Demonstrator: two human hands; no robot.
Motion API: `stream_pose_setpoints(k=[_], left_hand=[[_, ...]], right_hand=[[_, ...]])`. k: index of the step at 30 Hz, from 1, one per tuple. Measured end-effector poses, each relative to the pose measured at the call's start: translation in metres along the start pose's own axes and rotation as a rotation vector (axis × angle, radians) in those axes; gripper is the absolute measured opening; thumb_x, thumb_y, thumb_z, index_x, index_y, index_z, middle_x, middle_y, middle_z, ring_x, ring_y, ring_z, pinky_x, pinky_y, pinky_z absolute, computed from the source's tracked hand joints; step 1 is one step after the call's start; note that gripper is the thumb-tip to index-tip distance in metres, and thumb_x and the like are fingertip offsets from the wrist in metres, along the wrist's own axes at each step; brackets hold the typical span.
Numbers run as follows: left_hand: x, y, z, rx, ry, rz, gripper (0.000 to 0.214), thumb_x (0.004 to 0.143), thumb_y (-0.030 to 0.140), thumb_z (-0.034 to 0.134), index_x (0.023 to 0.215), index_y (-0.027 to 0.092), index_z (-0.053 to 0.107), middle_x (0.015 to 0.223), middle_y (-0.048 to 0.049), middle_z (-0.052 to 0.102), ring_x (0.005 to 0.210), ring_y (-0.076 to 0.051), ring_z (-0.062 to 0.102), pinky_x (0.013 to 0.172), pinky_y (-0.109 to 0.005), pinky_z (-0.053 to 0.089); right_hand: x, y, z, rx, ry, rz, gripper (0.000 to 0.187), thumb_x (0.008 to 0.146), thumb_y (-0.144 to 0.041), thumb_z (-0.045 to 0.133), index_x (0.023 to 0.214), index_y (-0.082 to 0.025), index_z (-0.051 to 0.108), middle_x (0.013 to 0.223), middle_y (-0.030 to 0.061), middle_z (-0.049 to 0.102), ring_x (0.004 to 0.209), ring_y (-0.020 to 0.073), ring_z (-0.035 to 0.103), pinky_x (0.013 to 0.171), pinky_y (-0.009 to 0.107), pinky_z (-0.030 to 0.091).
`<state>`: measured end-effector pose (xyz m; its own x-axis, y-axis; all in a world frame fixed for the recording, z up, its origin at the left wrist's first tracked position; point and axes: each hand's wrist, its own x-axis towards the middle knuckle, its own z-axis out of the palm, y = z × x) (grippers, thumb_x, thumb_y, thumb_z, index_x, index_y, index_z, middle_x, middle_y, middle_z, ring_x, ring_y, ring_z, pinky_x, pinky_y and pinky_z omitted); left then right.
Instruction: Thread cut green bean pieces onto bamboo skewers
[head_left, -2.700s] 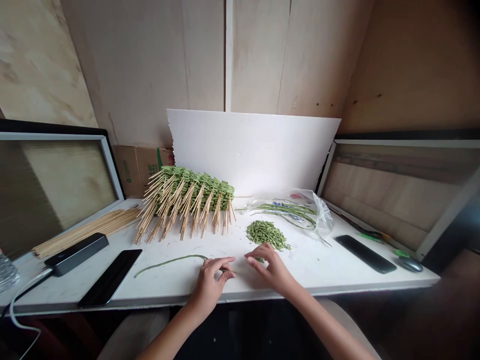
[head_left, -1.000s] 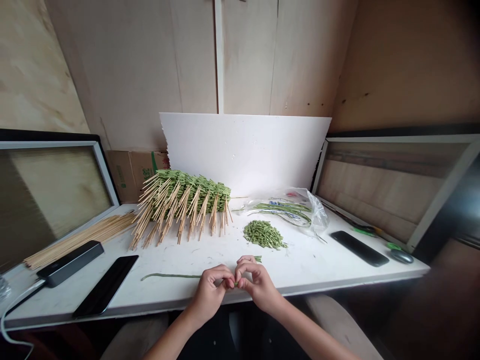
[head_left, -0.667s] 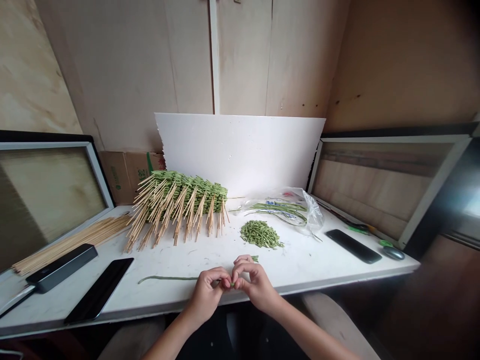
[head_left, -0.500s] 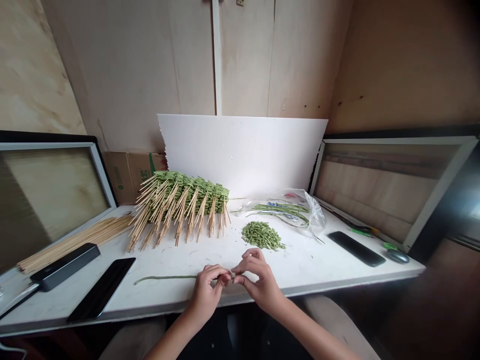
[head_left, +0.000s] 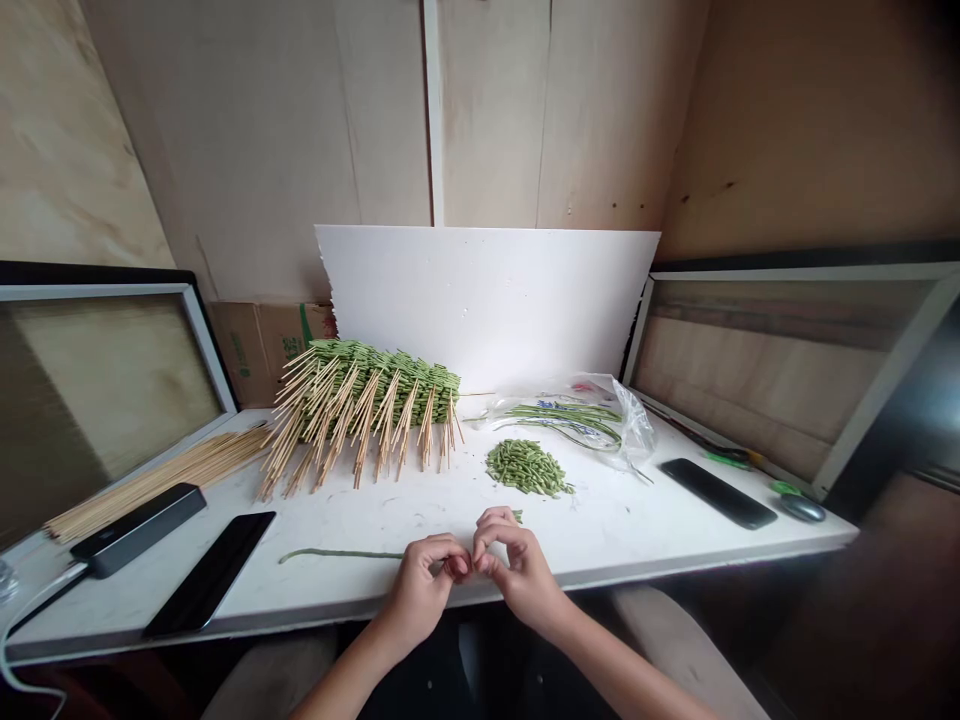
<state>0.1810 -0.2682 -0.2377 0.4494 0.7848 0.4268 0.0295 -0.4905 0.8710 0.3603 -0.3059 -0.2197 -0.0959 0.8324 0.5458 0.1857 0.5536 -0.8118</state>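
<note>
Left hand, right hand, long bean end hidden

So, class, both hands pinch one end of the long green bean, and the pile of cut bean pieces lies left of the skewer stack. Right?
Not quite. The head view shows the pile of cut bean pieces right of the skewer stack, not left. Both the left hand and the right hand do pinch one end of the long green bean.

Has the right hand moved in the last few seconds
Yes. The right hand drew back from the pile of cut bean pieces toward the front of the table, meeting the left hand.
</note>
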Motion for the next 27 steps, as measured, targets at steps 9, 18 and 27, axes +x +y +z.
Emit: stream_pose_setpoints(k=[9, 18, 27], left_hand=[[0.007, -0.008, -0.017, 0.098, -0.015, 0.012, 0.036, 0.105, 0.038, 0.052, 0.098, 0.016, 0.079, 0.085, -0.0084, 0.065, 0.075, -0.018, 0.062, 0.072, -0.028, 0.05], [0.005, -0.018, -0.018, 0.14, -0.013, -0.003, 0.035, 0.106, 0.037, 0.05, 0.107, 0.018, 0.079, 0.089, -0.0088, 0.066, 0.08, -0.019, 0.063, 0.077, -0.031, 0.051], [0.007, -0.013, -0.018, 0.148, -0.012, -0.006, 0.031, 0.105, 0.032, 0.051, 0.105, 0.018, 0.079, 0.089, -0.0093, 0.068, 0.08, -0.019, 0.064, 0.076, -0.03, 0.052]], right_hand=[[0.025, 0.028, -0.053, -0.381, 0.11, 0.006, 0.026, 0.099, -0.044, 0.064, 0.096, -0.027, 0.083, 0.088, 0.009, 0.073, 0.096, 0.0305, 0.058, 0.09, 0.046, 0.046], [0.027, 0.055, -0.08, -0.641, 0.081, -0.015, 0.007, 0.09, -0.026, 0.075, 0.087, -0.025, 0.081, 0.093, 0.0089, 0.076, 0.108, 0.0332, 0.059, 0.094, 0.048, 0.048], [0.025, 0.057, -0.082, -0.708, 0.051, -0.083, 0.007, 0.088, -0.032, 0.079, 0.084, -0.026, 0.08, 0.096, 0.0091, 0.075, 0.107, 0.0338, 0.06, 0.096, 0.052, 0.049]])
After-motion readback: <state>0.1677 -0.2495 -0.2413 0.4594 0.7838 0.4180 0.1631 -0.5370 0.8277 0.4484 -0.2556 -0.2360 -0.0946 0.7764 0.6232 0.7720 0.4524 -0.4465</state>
